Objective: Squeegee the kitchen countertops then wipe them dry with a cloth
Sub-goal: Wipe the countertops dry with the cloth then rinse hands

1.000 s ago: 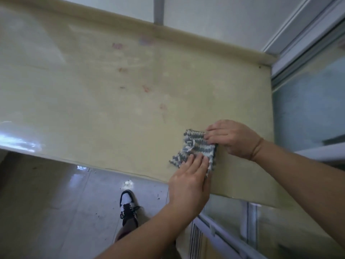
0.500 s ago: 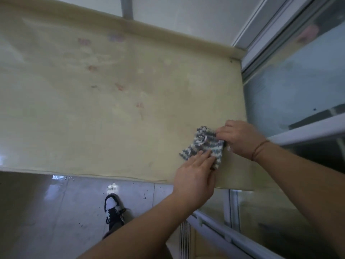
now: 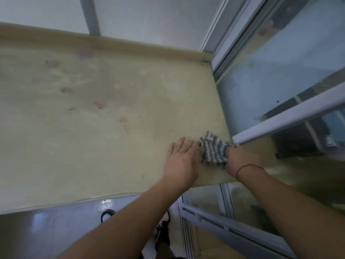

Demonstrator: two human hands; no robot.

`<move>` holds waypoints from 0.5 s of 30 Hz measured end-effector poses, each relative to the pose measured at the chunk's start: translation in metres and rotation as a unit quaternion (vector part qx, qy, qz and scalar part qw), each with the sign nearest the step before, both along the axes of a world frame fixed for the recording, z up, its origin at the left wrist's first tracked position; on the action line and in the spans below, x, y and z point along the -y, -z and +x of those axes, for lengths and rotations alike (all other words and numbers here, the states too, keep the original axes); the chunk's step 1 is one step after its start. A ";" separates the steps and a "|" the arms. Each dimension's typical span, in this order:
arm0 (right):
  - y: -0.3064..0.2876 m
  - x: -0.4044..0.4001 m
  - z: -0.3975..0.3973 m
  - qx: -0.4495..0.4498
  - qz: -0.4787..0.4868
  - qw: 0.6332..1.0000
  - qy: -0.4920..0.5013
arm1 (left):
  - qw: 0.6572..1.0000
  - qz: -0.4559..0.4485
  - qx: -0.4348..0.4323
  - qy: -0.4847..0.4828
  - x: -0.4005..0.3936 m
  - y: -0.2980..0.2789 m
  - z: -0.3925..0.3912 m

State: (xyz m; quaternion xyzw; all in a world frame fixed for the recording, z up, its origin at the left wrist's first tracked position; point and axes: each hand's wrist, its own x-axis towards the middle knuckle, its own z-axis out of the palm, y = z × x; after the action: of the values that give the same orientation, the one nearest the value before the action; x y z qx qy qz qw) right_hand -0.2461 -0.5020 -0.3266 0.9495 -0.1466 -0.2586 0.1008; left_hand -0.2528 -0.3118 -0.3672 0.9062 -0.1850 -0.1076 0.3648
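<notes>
Head view: the striped cloth (image 3: 213,150) lies at the tabletop's (image 3: 93,146) four o'clock corner; the right hand (image 3: 240,161) has it in its grip, the left hand (image 3: 180,159) rests flat at its nine o'clock; dragged outward, it could slip over the edge.

A cloth (image 3: 214,150) knitted in grey-blue and cream-white stripes lies on a pale yellow-beige bench (image 3: 93,146) mottled with faint red and purple stains. Behind the bench runs a white wall (image 3: 149,19) crossed by a grey vertical strip (image 3: 89,15), and to the right stands a white-framed window (image 3: 280,116) with blue-tinted glass. Below, the floor (image 3: 46,234) is glossy grey-brown tile, and a black-and-white shoe (image 3: 107,214) shows on it; a thin dark band (image 3: 248,167) circles one wrist.
</notes>
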 end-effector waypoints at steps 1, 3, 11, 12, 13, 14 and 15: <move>0.003 -0.002 -0.006 0.017 0.013 0.999 0.024 | 1.000 -0.003 0.009 -0.009 -0.005 0.001 0.001; 0.016 0.000 -0.019 0.036 0.024 0.995 0.085 | 0.999 0.001 0.028 -0.016 -0.013 0.004 0.002; -0.003 -0.059 -0.061 0.096 0.097 0.974 0.182 | 0.999 0.021 0.039 0.010 -0.036 0.003 -0.005; -0.002 -0.068 -0.062 0.109 0.123 0.967 0.194 | 0.999 0.022 0.030 0.014 -0.040 0.002 -0.006; -0.001 -0.077 -0.062 0.122 0.147 0.961 0.201 | 1.000 0.019 0.015 0.014 -0.045 0.000 -0.006; 0.000 -0.088 -0.061 0.125 0.171 0.954 0.212 | 1.000 0.012 0.002 0.006 -0.050 -0.002 -0.006; 0.003 -0.098 -0.060 0.131 0.195 0.948 0.216 | 1.000 0.006 -0.002 -0.006 -0.056 -0.004 -0.006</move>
State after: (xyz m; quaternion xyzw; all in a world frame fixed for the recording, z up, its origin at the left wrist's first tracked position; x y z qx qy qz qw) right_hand -0.3061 -0.4045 -0.3292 0.9218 -0.3065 -0.1715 -0.1644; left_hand -0.2588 -0.2558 -0.3630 0.9094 -0.1779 -0.1079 0.3601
